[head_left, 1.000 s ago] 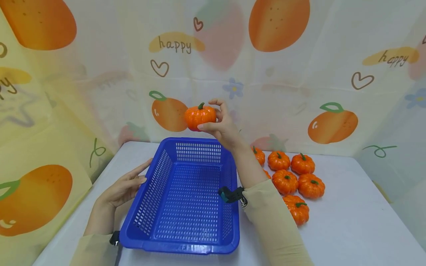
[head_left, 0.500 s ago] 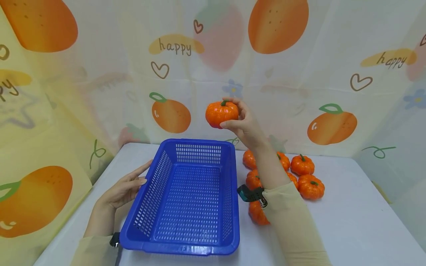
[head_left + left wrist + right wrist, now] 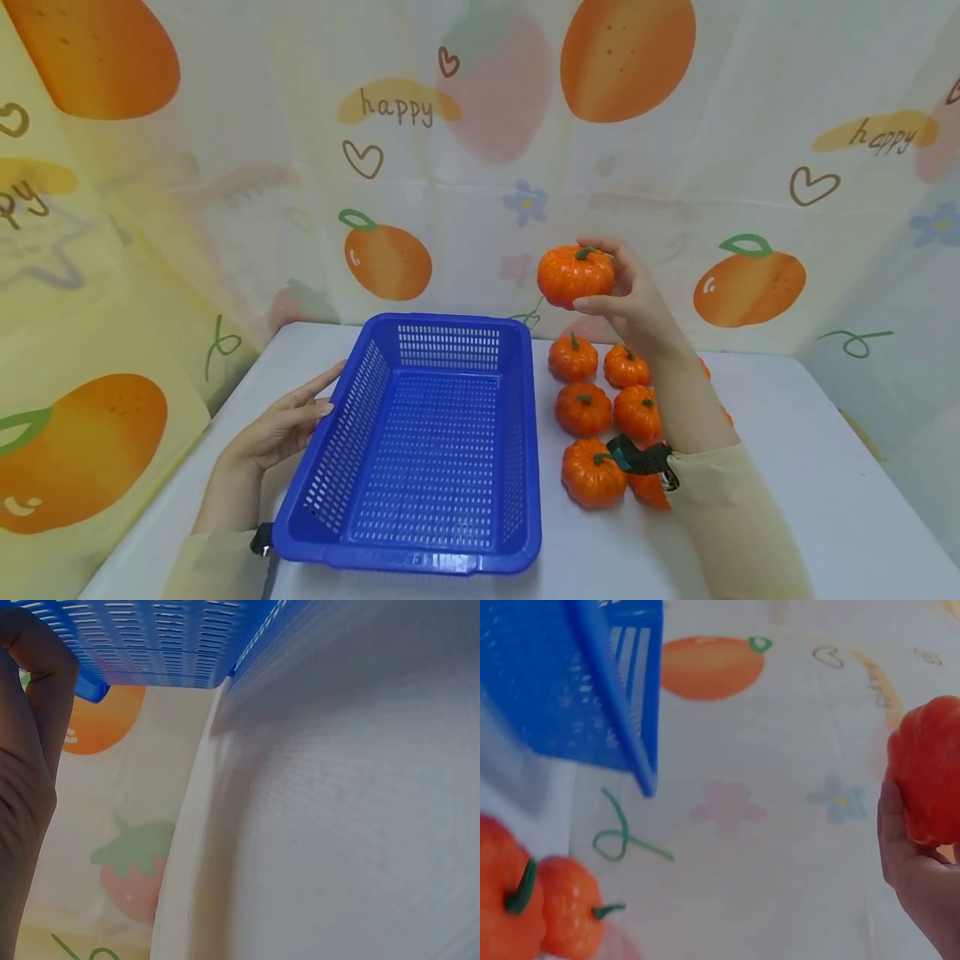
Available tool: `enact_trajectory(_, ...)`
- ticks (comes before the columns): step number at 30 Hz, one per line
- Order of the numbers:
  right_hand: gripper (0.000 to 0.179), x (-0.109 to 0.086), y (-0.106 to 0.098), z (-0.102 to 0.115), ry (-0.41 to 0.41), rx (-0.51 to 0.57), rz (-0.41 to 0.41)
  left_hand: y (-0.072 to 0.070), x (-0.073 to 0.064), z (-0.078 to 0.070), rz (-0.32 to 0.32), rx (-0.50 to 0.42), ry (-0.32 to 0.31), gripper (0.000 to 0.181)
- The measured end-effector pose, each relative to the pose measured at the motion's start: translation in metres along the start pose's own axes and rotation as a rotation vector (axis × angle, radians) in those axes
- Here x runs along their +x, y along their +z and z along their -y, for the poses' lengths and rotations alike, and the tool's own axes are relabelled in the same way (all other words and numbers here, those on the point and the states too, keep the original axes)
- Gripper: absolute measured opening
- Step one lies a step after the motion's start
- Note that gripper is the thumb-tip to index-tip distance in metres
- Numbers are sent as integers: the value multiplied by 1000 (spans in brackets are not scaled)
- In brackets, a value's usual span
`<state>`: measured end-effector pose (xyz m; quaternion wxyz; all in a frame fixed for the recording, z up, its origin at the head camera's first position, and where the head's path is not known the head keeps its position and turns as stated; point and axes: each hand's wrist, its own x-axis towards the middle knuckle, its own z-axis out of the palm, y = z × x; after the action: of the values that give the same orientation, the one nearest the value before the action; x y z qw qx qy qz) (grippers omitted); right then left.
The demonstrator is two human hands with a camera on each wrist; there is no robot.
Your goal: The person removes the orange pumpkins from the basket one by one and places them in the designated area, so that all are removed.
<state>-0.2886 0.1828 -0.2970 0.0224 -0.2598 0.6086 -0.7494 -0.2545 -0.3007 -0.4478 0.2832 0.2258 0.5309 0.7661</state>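
Note:
My right hand (image 3: pixel 637 308) holds a small orange pumpkin (image 3: pixel 572 277) with a green stem, thumb below and fingers behind it. It hangs in the air above the back rows of pumpkins; in the right wrist view the held pumpkin (image 3: pixel 934 772) is cut by the frame's edge. My left hand (image 3: pixel 281 427) lies against the left side of a blue plastic basket (image 3: pixel 534 467), its visible fingers fairly straight and touching near the rim. In the left wrist view the hand (image 3: pixel 30 765) is partly cut off beside the basket's perforated wall (image 3: pixel 172 645). The basket has nothing inside.
Several more pumpkins (image 3: pixel 583 408) sit in rows on the white table (image 3: pixel 810 492), right of the basket. My right forearm covers some of them. A fruit-printed cloth (image 3: pixel 465 192) hangs behind the table's back edge.
My right hand has carried the pumpkin rightward, from above the basket's back edge to above the other pumpkins, and lately slightly lower. My left hand and the basket have stayed in place.

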Motion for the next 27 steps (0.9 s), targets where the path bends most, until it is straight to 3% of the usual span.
enact_trajectory(9, 49, -42, -43, -2, -15, -19, -56, 1, 1, 2, -3, 20, -4, 65)
enact_trajectory(15, 53, -66, -65, -9, -69, -9, -56, -1, -1, 1, 34, 10, 11, 65)
enact_trajectory(27, 68, -111, -104, -25, -62, -98, -109, 0, 1, 0, 37, -17, 5, 65)
